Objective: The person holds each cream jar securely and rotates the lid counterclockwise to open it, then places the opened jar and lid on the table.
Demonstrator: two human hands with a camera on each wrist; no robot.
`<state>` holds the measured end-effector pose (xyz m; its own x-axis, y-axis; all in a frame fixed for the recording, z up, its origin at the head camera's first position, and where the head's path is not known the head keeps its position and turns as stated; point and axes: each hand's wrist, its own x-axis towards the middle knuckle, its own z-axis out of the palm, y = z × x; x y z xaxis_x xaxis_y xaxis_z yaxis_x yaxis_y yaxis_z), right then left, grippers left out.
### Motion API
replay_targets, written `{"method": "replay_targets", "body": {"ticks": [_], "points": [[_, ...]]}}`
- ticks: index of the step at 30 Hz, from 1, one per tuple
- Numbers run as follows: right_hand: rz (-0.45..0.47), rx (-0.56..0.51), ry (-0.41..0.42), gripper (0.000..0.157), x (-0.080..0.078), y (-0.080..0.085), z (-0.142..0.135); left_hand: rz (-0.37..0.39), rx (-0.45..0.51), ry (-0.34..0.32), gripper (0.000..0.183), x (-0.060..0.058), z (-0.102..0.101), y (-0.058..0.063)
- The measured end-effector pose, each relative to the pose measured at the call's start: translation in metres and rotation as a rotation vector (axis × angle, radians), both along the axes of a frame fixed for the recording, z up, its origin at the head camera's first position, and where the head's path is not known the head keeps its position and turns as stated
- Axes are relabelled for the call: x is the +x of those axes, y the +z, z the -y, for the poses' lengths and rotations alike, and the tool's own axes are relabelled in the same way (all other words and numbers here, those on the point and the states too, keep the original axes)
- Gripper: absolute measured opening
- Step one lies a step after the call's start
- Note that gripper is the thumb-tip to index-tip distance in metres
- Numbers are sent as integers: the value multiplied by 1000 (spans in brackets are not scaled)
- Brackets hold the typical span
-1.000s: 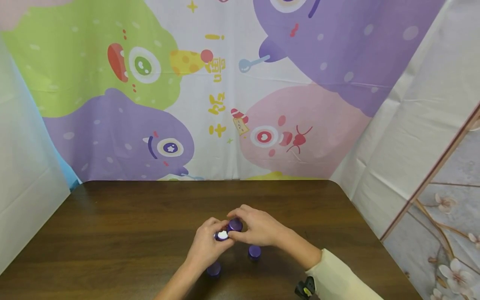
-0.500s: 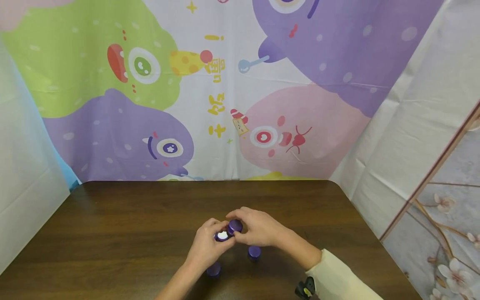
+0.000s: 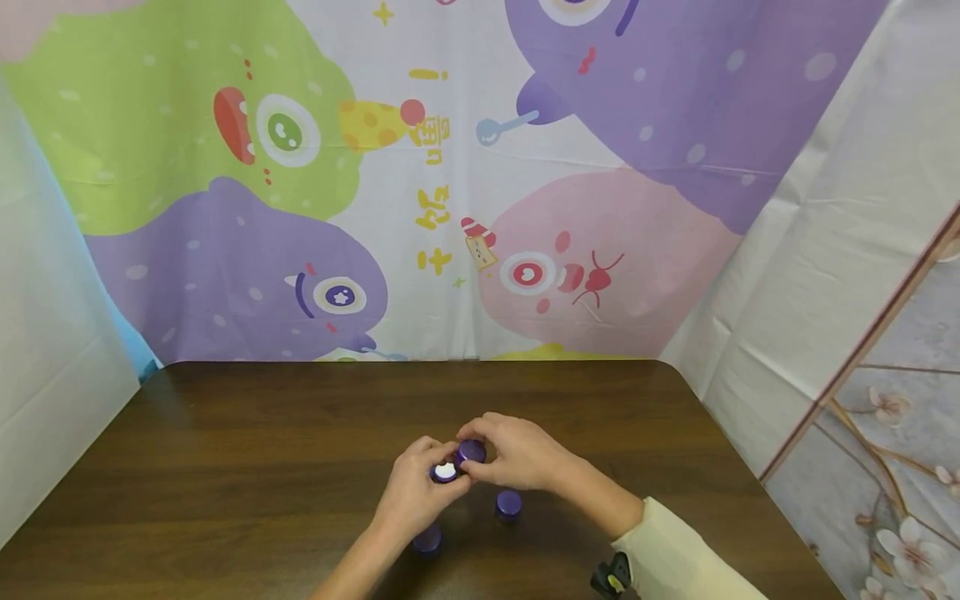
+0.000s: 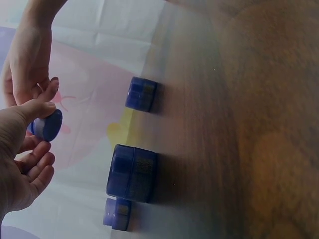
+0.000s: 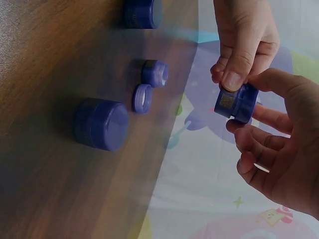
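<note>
Just above the table, my left hand [image 3: 414, 492] grips a small purple jar [image 3: 446, 472] with a white inside showing at its mouth. My right hand [image 3: 517, 454] holds a round purple lid [image 3: 472, 452] between thumb and fingers, right beside the jar's rim. From the right wrist view, the lid [image 5: 246, 103] sits tilted against the jar [image 5: 227, 103], with a narrow gap along one side. Both hands' fingertips meet around these two pieces. On the table below stand a closed purple jar [image 3: 508, 505] and another one [image 3: 427, 539] near the left forearm.
In the right wrist view, a small uncapped jar [image 5: 155, 73] stands on the brown table [image 5: 55, 189] with a loose cap [image 5: 143, 98] beside it. A larger closed jar [image 5: 101, 124] is nearer. A printed cloth [image 3: 435, 317] hangs behind the table.
The fingers of my right hand shift slightly around the lid, which stays beside the jar's mouth. My left hand and the jars on the table keep their places.
</note>
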<state>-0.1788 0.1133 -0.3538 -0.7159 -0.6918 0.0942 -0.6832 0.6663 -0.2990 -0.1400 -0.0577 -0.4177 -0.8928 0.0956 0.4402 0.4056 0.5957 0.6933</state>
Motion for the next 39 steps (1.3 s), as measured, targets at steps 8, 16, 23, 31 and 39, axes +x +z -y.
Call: {"method": "replay_targets", "body": {"ticks": [8,16,23,31,39], "points": [[62,-1,0,46,1,-1,-1,0,-3,-9,35,0,0,0],[-5,-23,-32,34,1,0,-2,19,33,-25,36,-1,0,0],[17,-9,23,35,1,0,-1,3,2,-5,36,-1,0,-1],[24,-18,-15,43,1,0,-1,25,19,-25,39,0,1,0],[0,-1,-7,35,-2,0,0,33,29,-23,37,-1,1,-1]]}}
